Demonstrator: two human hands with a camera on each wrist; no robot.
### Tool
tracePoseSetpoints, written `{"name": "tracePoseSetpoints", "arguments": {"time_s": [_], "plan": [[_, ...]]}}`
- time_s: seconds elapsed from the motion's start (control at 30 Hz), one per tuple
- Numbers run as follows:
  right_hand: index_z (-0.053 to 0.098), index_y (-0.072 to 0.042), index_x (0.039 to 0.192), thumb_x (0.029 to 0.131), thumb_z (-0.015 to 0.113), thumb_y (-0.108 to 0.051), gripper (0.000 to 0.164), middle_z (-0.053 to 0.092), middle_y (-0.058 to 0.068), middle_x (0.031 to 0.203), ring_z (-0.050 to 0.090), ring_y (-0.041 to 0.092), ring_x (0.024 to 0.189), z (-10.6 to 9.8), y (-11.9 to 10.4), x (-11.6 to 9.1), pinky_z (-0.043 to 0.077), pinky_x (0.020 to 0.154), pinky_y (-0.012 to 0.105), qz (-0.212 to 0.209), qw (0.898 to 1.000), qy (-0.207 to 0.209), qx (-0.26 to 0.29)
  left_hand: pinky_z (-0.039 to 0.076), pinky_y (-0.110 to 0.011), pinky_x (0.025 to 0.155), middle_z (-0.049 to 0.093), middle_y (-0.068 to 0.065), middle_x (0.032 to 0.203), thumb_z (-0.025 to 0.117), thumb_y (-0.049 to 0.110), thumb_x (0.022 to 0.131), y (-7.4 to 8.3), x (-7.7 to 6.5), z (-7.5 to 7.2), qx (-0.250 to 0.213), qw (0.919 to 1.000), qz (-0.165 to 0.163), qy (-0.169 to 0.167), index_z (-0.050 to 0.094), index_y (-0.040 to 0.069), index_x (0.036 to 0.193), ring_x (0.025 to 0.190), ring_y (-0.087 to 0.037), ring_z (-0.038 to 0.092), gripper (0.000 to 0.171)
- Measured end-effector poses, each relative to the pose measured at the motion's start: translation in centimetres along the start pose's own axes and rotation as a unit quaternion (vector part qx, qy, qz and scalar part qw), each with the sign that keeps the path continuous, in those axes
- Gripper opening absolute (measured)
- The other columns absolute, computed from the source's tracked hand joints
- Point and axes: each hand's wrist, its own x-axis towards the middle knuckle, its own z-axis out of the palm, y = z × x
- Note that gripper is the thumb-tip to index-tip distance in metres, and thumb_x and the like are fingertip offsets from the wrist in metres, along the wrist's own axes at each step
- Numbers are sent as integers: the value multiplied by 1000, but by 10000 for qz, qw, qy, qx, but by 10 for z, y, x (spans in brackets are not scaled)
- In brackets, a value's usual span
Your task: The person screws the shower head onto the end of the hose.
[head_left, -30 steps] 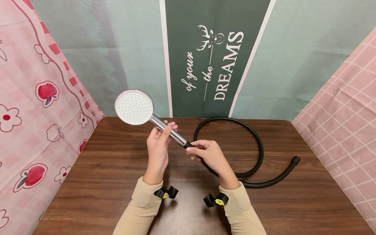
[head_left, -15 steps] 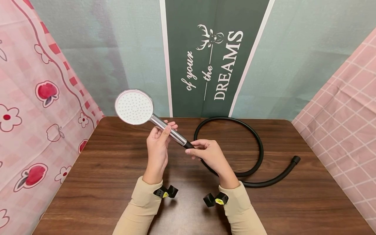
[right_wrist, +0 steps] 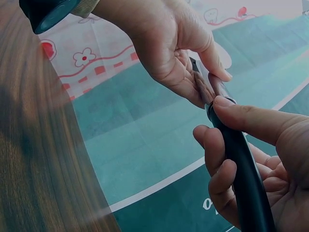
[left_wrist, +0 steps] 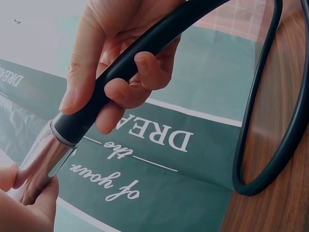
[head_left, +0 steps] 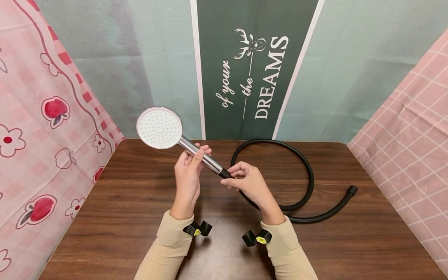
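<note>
A chrome hand shower with a white nozzle face is held tilted above the table, its head up to the left. My left hand grips its metal handle between thumb and fingers. At the handle's lower end, my right hand pinches the end of a black shower hose. The left wrist view has the black hose end meeting the chrome handle, with a thin light ring between them. How far the two are joined cannot be told. In the right wrist view, right-hand fingers curl round the hose.
The rest of the hose loops on the brown wooden table. Its free end lies at the right. A green-grey cloth with lettering hangs behind the table. Pink patterned cloths stand at both sides. Each wrist carries a small black camera.
The right hand's fingers have shifted slightly around the hose end, the index finger lifting a little. The left hand and the hand shower stay almost still.
</note>
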Motion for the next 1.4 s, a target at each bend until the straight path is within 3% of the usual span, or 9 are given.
{"name": "tracePoseSetpoints", "arguments": {"time_s": [0.2, 0.57, 0.9, 1.23, 1.4], "plan": [[64, 0, 100, 78, 84, -12, 32, 74, 2, 80, 72, 31, 73, 0, 1, 0, 53, 57, 26, -60, 10000, 42, -31, 60, -28, 90, 75, -1, 95, 58, -1, 97, 0, 0, 0, 11, 10000, -14, -13, 56, 2, 112, 90, -12, 74, 16], [65, 0, 99, 80, 83, -13, 30, 73, -1, 75, 70, 16, 67, 0, 3, 0, 52, 57, 25, -85, 10000, -1, 1, 60, -28, 90, 75, -3, 95, 58, -1, 97, 1, -1, 1, 46, 10000, -23, 18, 56, 2, 112, 89, -12, 74, 16], [67, 0, 98, 80, 82, -13, 27, 74, 0, 76, 72, 33, 73, 1, -1, -1, 53, 57, 24, -107, 9999, 19, 43, 58, -35, 96, 75, -1, 94, 58, -1, 97, 1, -1, 1, 71, 10000, -32, 38, 56, 2, 112, 90, -12, 74, 16], [69, 1, 98, 81, 82, -14, 26, 75, 3, 77, 71, 20, 68, 0, -1, -2, 53, 57, 25, -179, 9998, 17, -50, 59, -34, 94, 75, -2, 94, 58, -1, 97, 0, -1, 1, 30, 10000, 3, 41, 57, 2, 112, 89, -13, 74, 16], [70, -1, 98, 81, 82, -16, 25, 75, 2, 77, 71, 23, 70, 0, 0, -1, 52, 56, 29, -150, 9997, 45, -173, 59, -34, 94, 75, -2, 94, 58, -1, 97, 0, -1, 1, 16, 10000, 24, 36, 57, 2, 111, 89, -13, 74, 15]]}}
